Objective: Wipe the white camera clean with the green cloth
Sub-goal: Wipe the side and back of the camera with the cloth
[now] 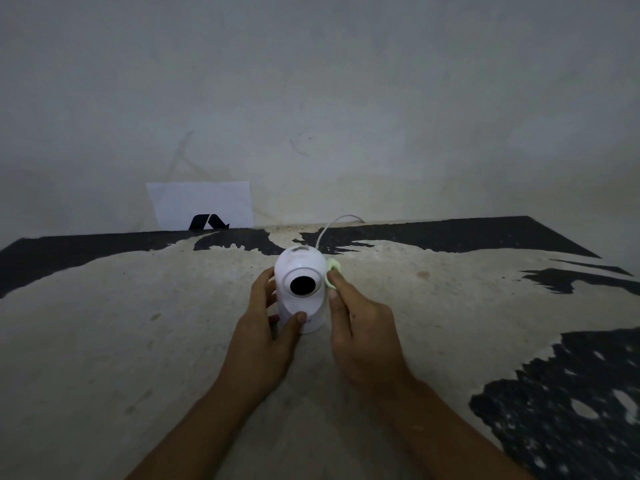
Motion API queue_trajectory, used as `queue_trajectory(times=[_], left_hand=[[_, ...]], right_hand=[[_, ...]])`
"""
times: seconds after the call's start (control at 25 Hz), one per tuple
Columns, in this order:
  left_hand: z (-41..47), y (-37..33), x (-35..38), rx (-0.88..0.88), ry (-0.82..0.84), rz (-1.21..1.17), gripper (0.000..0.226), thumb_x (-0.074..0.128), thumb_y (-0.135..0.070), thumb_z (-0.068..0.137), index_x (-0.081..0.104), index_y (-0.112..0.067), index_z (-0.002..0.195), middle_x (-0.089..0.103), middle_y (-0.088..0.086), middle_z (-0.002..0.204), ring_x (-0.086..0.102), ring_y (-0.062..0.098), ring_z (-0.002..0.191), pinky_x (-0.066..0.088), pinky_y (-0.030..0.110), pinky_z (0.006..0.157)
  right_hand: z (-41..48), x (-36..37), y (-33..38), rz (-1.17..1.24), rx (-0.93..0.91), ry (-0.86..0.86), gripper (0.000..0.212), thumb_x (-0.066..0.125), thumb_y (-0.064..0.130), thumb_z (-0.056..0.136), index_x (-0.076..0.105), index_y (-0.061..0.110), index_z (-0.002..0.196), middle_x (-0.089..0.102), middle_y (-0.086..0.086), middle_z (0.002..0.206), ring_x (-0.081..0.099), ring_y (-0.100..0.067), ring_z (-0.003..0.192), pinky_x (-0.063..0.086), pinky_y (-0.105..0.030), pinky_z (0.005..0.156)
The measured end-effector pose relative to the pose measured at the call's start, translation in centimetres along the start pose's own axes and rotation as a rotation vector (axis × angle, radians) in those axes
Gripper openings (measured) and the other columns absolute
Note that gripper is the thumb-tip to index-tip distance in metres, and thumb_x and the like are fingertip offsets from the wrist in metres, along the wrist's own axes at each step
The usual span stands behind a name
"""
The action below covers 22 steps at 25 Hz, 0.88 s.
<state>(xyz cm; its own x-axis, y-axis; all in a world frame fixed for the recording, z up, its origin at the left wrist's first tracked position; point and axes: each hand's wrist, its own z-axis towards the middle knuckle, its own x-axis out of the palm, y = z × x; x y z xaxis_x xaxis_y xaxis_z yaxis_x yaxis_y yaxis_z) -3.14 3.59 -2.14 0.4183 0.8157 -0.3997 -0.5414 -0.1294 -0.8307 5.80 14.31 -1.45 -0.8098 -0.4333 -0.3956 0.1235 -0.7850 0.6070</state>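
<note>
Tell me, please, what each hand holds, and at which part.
The left hand grips the white camera around its lower body. The fingers of the right hand press the green cloth against the camera's right side.

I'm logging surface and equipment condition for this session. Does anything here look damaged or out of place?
The table is badly worn: its black coating survives only in ragged patches along the far edge and right side. The white camera looks intact, held by the left hand, while the right hand presses the green cloth to its side.
</note>
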Motion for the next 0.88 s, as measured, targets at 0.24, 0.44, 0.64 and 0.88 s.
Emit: queue_trajectory(times=[0.24,0.44,0.64,0.88], left_hand=[[0.1,0.4,-0.1,-0.006,-0.003,-0.005,0.071,0.065,-0.030,0.082,0.023,-0.034,0.139,0.043,-0.016,0.133,0.042,0.002,0.119,0.034,0.003,0.080],[0.2,0.5,0.0,-0.016,-0.003,0.017,0.074,0.067,-0.027,0.081,0.022,-0.033,0.140,0.042,-0.006,0.143,0.039,0.003,0.119,0.037,0.014,0.088],[0.1,0.6,0.0,-0.017,0.005,0.002,0.074,0.067,-0.025,0.081,0.022,-0.034,0.139,0.044,-0.010,0.139,0.042,0.004,0.120,0.035,0.002,0.077],[0.2,0.8,0.0,-0.013,0.005,-0.022,0.074,0.067,-0.030,0.081,0.023,-0.034,0.140,0.044,-0.006,0.142,0.046,0.012,0.125,0.043,0.026,0.093]], right_hand=[[-0.5,-0.2,-0.3,-0.126,0.061,0.149,0.031,0.047,0.016,0.097,0.055,0.006,0.125,0.073,-0.011,0.094,0.054,0.002,0.067,0.037,0.005,0.065],[0.0,-0.3,0.2,-0.095,0.028,0.047,0.021,0.060,0.010,0.090,0.067,0.001,0.107,0.072,-0.013,0.102,0.063,-0.007,0.088,0.047,-0.013,0.088],[0.0,-0.4,-0.7,-0.079,0.089,0.018,0.017,0.070,0.013,0.082,0.073,0.008,0.098,0.073,-0.008,0.094,0.057,0.000,0.080,0.040,-0.001,0.076],[0.5,-0.4,-1.0,-0.015,0.125,-0.035,0.018,0.073,0.010,0.078,0.074,0.011,0.096,0.072,-0.004,0.093,0.061,-0.004,0.079,0.047,-0.005,0.076]])
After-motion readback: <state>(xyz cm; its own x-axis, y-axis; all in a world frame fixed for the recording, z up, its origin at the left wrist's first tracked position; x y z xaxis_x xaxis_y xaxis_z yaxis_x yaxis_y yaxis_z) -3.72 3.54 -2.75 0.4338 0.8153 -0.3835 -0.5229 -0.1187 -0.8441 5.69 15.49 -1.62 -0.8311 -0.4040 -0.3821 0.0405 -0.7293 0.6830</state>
